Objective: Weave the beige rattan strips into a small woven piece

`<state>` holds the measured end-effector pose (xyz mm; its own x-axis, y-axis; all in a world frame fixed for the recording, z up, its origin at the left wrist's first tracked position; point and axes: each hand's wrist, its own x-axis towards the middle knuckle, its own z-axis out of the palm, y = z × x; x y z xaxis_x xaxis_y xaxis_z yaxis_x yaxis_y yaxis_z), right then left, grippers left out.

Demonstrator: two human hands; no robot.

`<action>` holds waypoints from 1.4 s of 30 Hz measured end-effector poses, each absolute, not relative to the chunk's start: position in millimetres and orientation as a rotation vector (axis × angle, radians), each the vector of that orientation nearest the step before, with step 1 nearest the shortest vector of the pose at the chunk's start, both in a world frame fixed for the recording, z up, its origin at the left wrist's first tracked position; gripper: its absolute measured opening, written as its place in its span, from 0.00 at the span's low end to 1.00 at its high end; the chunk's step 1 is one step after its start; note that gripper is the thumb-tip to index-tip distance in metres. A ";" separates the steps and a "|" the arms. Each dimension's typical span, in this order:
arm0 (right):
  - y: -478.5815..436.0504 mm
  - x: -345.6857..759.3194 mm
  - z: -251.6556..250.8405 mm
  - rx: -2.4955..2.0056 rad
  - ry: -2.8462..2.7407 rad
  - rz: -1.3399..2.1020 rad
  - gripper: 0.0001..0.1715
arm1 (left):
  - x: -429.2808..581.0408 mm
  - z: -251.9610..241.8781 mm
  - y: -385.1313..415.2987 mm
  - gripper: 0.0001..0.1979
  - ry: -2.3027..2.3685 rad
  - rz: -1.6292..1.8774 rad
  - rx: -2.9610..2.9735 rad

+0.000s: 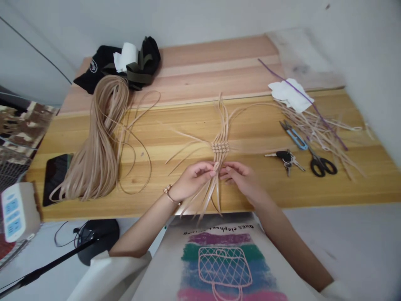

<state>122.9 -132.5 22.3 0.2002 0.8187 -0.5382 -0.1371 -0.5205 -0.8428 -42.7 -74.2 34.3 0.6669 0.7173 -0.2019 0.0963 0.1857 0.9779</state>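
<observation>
A small woven patch of beige cord (220, 147) lies at the middle of the table, with loose strands fanning out from it on every side. Just below the patch, my left hand (200, 175) pinches some of the near strands between thumb and fingers. My right hand (239, 175) is closed on the same strands from the other side, its fingertips almost meeting the left ones. A small loop of cord shows between the two hands. Several strand ends hang past the table's front edge toward my lap.
A thick bundle of beige cord (102, 142) lies left, partly over a phone (56, 175). Behind it are a black bag (103, 62) and a tissue roll (129, 54). To the right lie keys (285, 157), blue snips (294, 136), black-handled scissors (322, 164), cord scraps (332, 138) and crumpled tissue (291, 95).
</observation>
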 end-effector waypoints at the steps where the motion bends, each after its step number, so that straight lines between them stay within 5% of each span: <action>1: -132.1 116.4 21.5 -1.594 -0.570 1.460 0.10 | -41.6 34.1 -73.5 0.12 0.775 0.512 1.306; 16: -134.9 108.6 27.4 -1.495 -0.430 1.551 0.05 | -39.0 28.9 -76.2 0.16 0.817 0.552 1.076; 23: -137.9 108.1 18.6 -1.421 -0.500 1.564 0.19 | -39.0 24.3 -77.9 0.17 0.812 0.538 1.025; 42: -127.9 111.2 22.8 -1.472 -0.613 1.540 0.18 | -41.7 25.5 -72.5 0.12 0.775 0.514 0.684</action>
<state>111.2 -127.9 22.8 0.1044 0.8491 -0.5178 -0.2608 -0.4791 -0.8382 -41.7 -72.5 25.5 0.6136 0.6439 -0.4572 -0.1703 0.6732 0.7196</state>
